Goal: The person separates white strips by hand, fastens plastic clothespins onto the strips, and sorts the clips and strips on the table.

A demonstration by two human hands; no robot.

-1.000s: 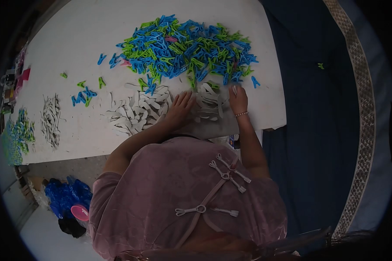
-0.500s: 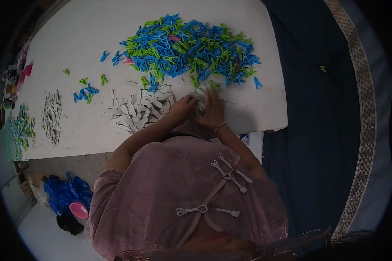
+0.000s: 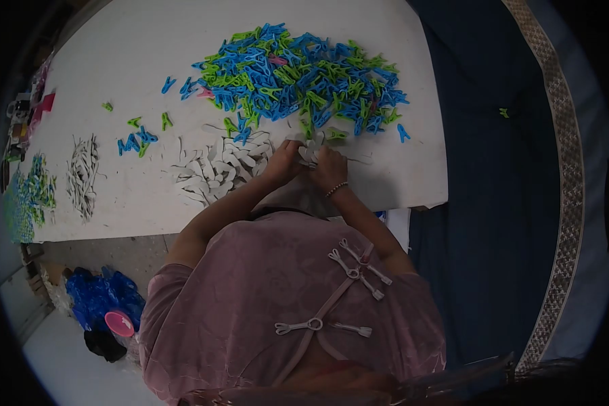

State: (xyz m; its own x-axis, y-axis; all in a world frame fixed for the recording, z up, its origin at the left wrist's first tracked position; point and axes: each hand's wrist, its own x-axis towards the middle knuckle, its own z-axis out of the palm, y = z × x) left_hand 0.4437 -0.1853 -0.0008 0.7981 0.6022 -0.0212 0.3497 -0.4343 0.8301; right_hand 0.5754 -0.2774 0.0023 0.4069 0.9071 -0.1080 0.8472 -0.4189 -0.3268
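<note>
My left hand (image 3: 284, 164) is closed, fingertips pinching a pale grey strip (image 3: 308, 151) near the table's front edge. Close beside it, my right hand (image 3: 329, 169) wears a beaded bracelet and has its fingers curled in on the same pale piece. Its exact shape is partly covered by the fingers. Left of my hands lies a loose heap of similar flat pale strips (image 3: 216, 168), some with thin tails. Just beyond my right hand is a green clothes peg (image 3: 335, 134).
A large heap of blue and green clothes pegs (image 3: 298, 81) covers the table's far middle. Several loose pegs (image 3: 137, 141) lie to the left, near a narrow strip pile (image 3: 82, 177). The white table (image 3: 132, 215) ends at dark blue cloth (image 3: 480, 203) on the right. Blue plastic bags (image 3: 105, 298) lie below.
My right hand has gone from spread fingers over the pale pieces to curled fingers gripping beside the left. My left hand has shifted slightly. The view has moved a little.
</note>
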